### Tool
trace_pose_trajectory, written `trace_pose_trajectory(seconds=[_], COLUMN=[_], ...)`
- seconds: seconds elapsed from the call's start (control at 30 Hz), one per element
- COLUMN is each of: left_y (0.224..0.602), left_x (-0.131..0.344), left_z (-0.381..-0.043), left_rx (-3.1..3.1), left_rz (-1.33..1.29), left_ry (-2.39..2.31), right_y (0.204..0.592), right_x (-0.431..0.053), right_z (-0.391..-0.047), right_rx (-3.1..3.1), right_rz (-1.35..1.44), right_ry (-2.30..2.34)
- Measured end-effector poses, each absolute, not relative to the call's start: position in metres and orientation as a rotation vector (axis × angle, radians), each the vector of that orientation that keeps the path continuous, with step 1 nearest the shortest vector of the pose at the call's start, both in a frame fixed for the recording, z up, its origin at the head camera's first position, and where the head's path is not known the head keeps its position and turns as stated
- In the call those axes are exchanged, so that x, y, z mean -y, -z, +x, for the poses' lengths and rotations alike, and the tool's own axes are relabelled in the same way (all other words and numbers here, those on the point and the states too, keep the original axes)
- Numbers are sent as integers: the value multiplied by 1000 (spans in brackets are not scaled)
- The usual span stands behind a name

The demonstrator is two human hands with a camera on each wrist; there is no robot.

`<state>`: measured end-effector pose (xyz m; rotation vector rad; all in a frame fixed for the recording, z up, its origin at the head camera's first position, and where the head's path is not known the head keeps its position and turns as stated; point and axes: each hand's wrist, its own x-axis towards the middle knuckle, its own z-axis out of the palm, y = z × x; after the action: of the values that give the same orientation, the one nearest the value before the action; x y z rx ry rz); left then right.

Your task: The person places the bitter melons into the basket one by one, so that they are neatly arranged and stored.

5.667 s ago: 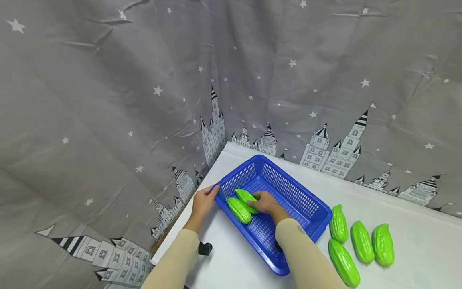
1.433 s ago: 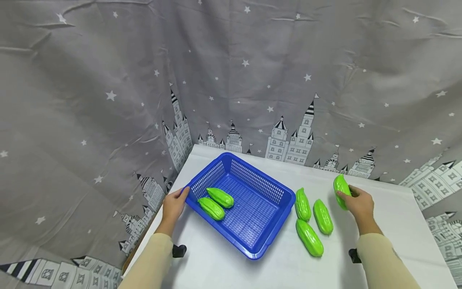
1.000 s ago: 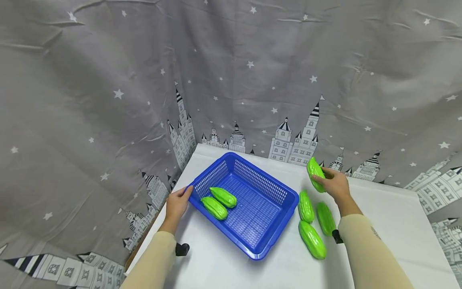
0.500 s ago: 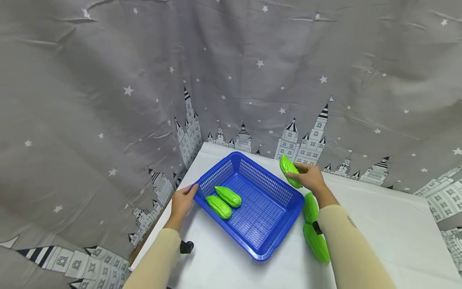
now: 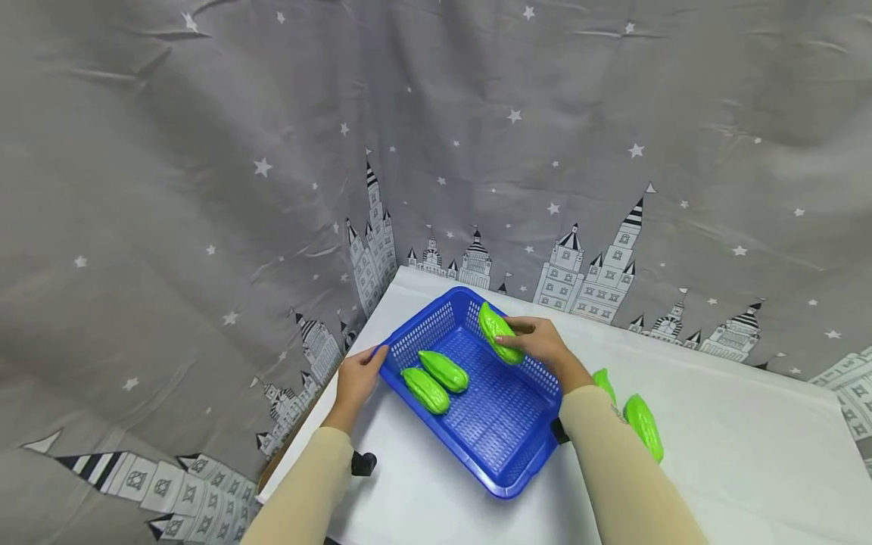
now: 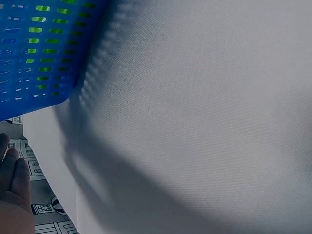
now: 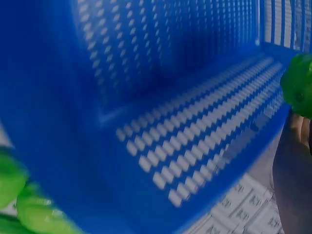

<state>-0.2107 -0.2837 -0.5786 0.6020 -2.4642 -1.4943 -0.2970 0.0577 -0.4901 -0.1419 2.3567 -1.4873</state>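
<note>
My left hand [image 5: 358, 381] grips the left corner rim of a blue perforated plastic basket [image 5: 487, 431], thumb over the edge. My right hand [image 5: 545, 342] holds a shiny, ridged, bright green bitter melon [image 5: 499, 333] over the back part of the basket, thumb on the near side. Two more bitter melons, one [image 5: 444, 371] beside the other [image 5: 425, 390], lie on the basket floor toward its left side. In the right wrist view the held bitter melon [image 7: 298, 87] shows at the right edge, inside the basket walls. The left wrist view shows the basket's outer wall [image 6: 29, 100] and part of my hand [image 6: 14, 183].
On the white table [image 5: 736, 446], right of the basket, a bitter melon [image 5: 643, 425] lies near another [image 5: 603, 383], partly covered by my right sleeve [image 5: 627, 469]. A grey curtain [image 5: 436, 151] printed with castles and stars hangs behind and to the left.
My right hand has carried the bitter melon from the table's right side leftward over the basket. The left hand keeps its hold on the rim. My forearm now covers some table bitter melons.
</note>
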Motion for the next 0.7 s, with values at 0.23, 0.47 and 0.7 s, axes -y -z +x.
trace_pose_trajectory(seconds=[0.23,0.47,0.7], left_y=[576,573,569], left_x=[281,275,282], left_z=[-211,-212,-205], left_rx=[2474,2486,2451], left_rz=[619,584,638], left_ry=[1497,1496,1516], right_y=[503,524,547], right_x=[-27,-6,14], right_z=[-296,-299,-295], right_rx=[-2290,-2342,-2486], right_rz=[-205,-236,-286], right_ry=[1485,1382,1148])
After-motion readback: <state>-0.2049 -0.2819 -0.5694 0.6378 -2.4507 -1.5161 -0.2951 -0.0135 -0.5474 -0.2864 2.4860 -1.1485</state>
